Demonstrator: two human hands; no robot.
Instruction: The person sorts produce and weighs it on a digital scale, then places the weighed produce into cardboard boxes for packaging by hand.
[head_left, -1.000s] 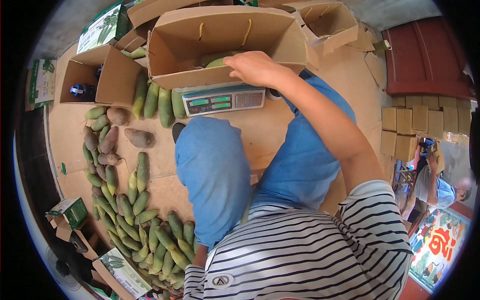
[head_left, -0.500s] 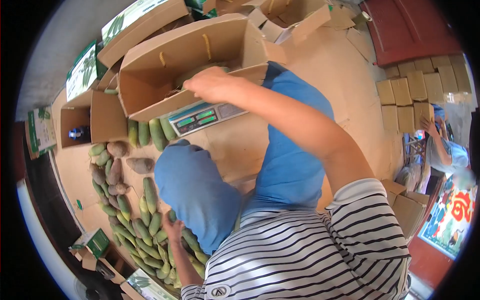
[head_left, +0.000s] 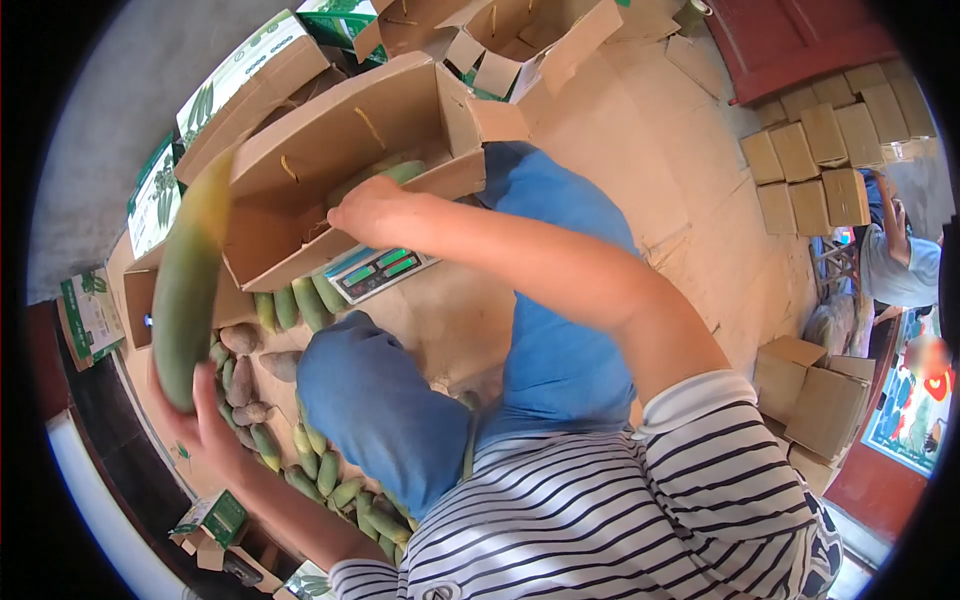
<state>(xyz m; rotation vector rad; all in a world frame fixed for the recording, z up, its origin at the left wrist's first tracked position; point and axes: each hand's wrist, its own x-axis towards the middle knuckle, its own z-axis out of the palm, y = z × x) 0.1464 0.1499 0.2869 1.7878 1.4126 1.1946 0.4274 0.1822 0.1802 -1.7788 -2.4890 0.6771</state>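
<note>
My left hand [head_left: 205,425] grips the lower end of a long green fruit [head_left: 188,280] and holds it upright in the air at the left. My right hand [head_left: 372,212] reaches forward and rests on the near wall of an open cardboard box [head_left: 330,140] that stands on a weighing scale [head_left: 378,272]. Whether its fingers hold anything is hidden; green fruit [head_left: 395,173] lies inside the box just beyond the hand. Below me are my blue-trousered knees [head_left: 385,395] and striped shirt [head_left: 600,510].
A pile of green and brownish fruit [head_left: 250,385] lies on cardboard sheets on the floor at the left. More open boxes [head_left: 520,35] stand behind the scale. Stacked flat cartons [head_left: 810,150] sit at the right, where another person [head_left: 895,265] sits.
My left hand came up from the fruit pile holding a long green fruit. The view has tilted left, and my right hand has stayed on the box on the scale.
</note>
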